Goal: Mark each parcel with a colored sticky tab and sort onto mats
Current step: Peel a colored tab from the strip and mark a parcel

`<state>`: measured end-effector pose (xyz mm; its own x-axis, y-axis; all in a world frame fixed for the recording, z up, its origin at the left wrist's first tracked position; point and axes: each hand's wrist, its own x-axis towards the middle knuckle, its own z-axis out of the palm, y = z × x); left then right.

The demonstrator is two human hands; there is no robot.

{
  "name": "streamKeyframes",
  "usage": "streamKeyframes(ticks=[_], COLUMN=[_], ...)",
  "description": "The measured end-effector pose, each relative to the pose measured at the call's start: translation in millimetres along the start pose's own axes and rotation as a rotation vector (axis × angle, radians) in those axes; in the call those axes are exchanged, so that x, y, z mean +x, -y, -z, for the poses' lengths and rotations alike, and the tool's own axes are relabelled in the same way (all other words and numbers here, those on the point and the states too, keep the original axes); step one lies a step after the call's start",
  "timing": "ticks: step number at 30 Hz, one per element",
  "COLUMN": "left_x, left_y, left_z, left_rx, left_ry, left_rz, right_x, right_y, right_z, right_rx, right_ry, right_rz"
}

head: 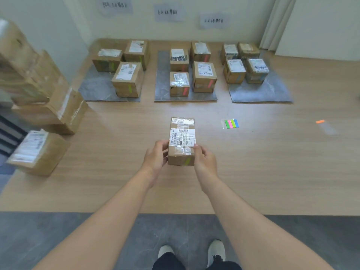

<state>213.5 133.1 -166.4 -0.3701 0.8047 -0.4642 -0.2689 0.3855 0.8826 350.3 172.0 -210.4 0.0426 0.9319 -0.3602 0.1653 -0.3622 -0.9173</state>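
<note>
Left hand (155, 156) and right hand (205, 160) grasp a brown cardboard parcel (182, 141).
Its green sticky tab (187, 161) could rub loose against the right palm.

A parcel-sorting room: labelled cartons (127, 78) on floor mats (93, 90) under wall signs (169, 12).

Green-tabbed brown parcel (181, 141), label up, mid-table
</note>
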Motion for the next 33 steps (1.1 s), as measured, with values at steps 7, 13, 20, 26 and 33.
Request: streamKeyframes(ticks=[7,13,20,26,33], left_x=[-46,-78,-83,-67,-21], left_y=[-85,-143,-170,-179,-195], left_z=[4,6,-15,-31,-15], left_rx=[0.020,0.083,0.076,0.044,-0.025], left_ry=[0.033,0.076,0.041,-0.002,-0.090], left_rz=[-0.111,-0.131,-0.140,-0.141,-0.164], right_x=[-37,-57,-45,-20,26], right_y=[89,154,187,201,222], right_z=[5,19,39,44,1], right_rx=[-0.017,-0.064,-0.118,-0.135,-0.129], right_ry=[-0.024,0.008,0.056,0.120,0.210], right_rz=[0.147,0.200,0.230,0.229,0.257])
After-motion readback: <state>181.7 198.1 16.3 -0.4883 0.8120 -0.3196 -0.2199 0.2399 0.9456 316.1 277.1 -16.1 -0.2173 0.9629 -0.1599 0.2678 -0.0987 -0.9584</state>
